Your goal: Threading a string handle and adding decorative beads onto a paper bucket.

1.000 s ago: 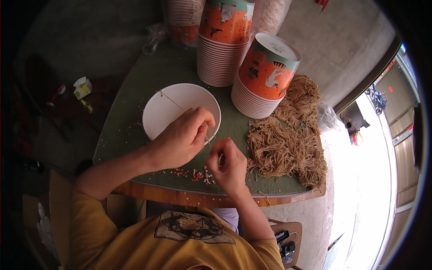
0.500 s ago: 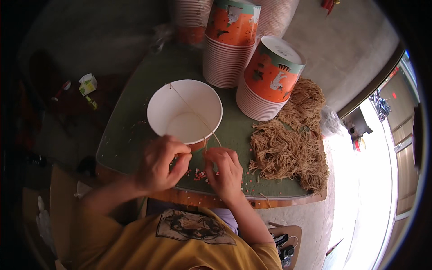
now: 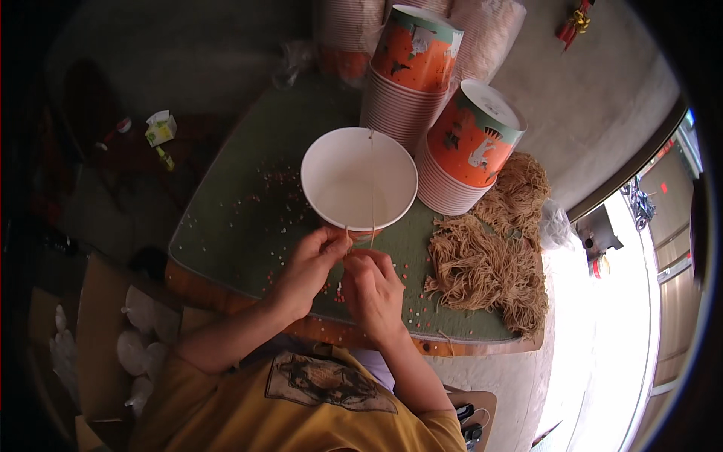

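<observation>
A round paper bucket (image 3: pixel 331 177), white inside with a patterned orange outside, stands upright on the table in front of me. A thin tan string (image 3: pixel 373 177) runs from its far rim across the opening to the near rim. My left hand (image 3: pixel 310 265) pinches a string end with thumb and forefinger just below the near rim. Close beside it on the right, my right hand (image 3: pixel 374 292) is closed, fingers curled round the other part of the string. The exact spot where the two fingertips meet the string is partly hidden.
Stacks of upside-down orange paper buckets (image 3: pixel 473 151) stand behind and to the right. Bundles of tan strings (image 3: pixel 482 264) lie at the table's right side. Small red and white bits are scattered over the green tabletop (image 3: pixel 226 233). A cardboard box (image 3: pixel 105 339) with clear plastic pieces sits at lower left.
The bucket appears farther right and turned, its string now running nearly straight toward me. My left hand has moved right, up against the near rim and close to my right hand. The view has shifted.
</observation>
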Tool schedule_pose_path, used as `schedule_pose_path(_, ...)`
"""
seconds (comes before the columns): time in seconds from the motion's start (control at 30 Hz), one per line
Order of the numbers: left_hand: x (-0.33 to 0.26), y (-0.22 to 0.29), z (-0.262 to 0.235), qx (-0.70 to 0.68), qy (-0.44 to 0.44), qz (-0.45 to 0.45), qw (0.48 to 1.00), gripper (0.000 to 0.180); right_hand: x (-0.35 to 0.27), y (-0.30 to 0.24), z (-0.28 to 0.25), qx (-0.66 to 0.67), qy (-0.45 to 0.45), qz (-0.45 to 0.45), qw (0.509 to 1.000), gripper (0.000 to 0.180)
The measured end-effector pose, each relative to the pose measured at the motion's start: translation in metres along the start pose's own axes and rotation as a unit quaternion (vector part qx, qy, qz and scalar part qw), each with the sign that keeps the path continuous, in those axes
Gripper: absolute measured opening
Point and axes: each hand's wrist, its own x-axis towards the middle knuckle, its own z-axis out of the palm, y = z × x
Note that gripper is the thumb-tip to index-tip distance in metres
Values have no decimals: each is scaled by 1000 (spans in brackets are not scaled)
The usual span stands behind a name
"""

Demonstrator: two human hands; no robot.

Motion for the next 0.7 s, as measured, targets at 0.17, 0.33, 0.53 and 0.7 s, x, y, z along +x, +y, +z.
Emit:
schedule_pose_path(0.17,-4,2,7,-120,18,-22,992,16,7,-2,-6,-5,-39,-19,999,36)
schedule_pose_path(0.33,-6,-2,-2,-80,0,-35,996,13,15,6,-8,2,-20,-12,1000,36)
schedule_pose_path(0.53,1,6,0,-102,2,-21,995,11,11,4,-8,13,-58,-41,997,34)
schedule_pose_path(0.7,3,2,-7,-112,26,-28,993,12,16,3,-10,16,-38,-33,999,33)
